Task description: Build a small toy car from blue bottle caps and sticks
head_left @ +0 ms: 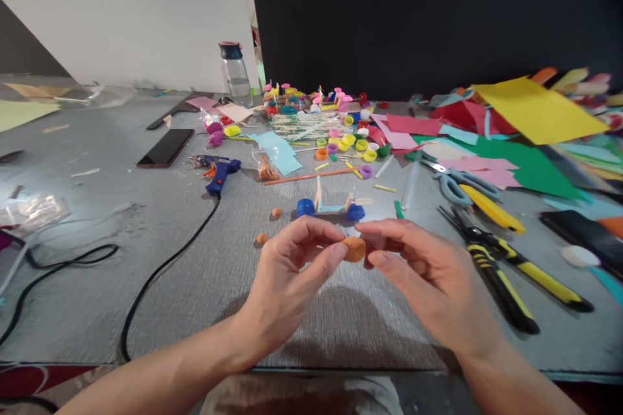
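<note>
Over the near middle of the table, my left hand (287, 272) pinches a small flattened piece of orange clay (354, 249) between thumb and fingers. My right hand (433, 279) is close on the clay's other side, its thumb and forefinger apart; whether a fingertip touches the clay is hard to see. Two little orange balls (276, 213) lie left of my hands. Just beyond my fingers stands a small construction of light sticks (333, 208) with blue bottle caps (305, 208) at its ends.
A blue glue gun (221, 175) lies at left, its black cord (160, 272) running to the front edge. Pliers (501, 266), scissors (452, 181) and a yellow cutter (491, 207) lie at right. Bottle caps (348, 141), coloured paper (540, 110), a phone (165, 148) and a water bottle (235, 74) are farther back.
</note>
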Action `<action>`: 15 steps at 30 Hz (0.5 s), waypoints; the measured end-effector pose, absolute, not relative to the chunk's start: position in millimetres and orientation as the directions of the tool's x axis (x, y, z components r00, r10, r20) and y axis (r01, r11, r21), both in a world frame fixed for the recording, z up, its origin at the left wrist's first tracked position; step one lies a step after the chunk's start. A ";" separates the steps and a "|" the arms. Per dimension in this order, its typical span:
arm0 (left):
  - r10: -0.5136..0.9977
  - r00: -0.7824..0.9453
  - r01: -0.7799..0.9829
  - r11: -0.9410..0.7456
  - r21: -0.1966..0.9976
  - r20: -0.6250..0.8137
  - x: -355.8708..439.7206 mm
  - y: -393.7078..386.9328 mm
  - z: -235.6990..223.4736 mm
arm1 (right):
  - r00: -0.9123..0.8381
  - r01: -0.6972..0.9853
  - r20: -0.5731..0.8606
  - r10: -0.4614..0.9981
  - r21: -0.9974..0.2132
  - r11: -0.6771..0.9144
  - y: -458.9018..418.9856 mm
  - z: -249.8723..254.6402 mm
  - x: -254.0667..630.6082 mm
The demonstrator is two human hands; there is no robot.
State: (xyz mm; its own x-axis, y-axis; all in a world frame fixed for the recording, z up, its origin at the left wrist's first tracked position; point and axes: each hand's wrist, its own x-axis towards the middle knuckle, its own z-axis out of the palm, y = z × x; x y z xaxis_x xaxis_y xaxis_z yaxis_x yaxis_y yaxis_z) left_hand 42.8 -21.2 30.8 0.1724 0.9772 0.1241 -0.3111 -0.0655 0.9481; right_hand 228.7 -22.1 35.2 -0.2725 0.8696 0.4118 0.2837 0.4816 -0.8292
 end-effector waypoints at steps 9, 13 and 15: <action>0.970 0.226 -0.317 -0.012 0.948 0.088 39.9 -22.9 29.2 | -0.277 0.260 0.388 0.879 -0.850 0.458 -17.0 38.1 228.1; 0.959 0.273 -0.345 0.030 0.938 0.070 42.9 -20.0 29.3 | -0.309 0.292 0.337 0.889 -0.856 0.426 -17.9 36.6 229.3; 0.962 0.269 -0.366 0.050 0.929 0.054 44.1 -18.6 29.9 | -0.286 0.296 0.369 0.884 -0.844 0.447 -18.7 33.9 229.7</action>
State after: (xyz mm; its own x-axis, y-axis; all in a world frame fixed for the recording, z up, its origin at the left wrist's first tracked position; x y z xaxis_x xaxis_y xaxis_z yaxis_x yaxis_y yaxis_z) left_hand 44.1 -18.6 29.9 0.2689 0.9617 0.0539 -0.3662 0.0503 0.9292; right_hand 229.7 -18.7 33.9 -0.2859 0.8845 0.3687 0.2956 0.4474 -0.8441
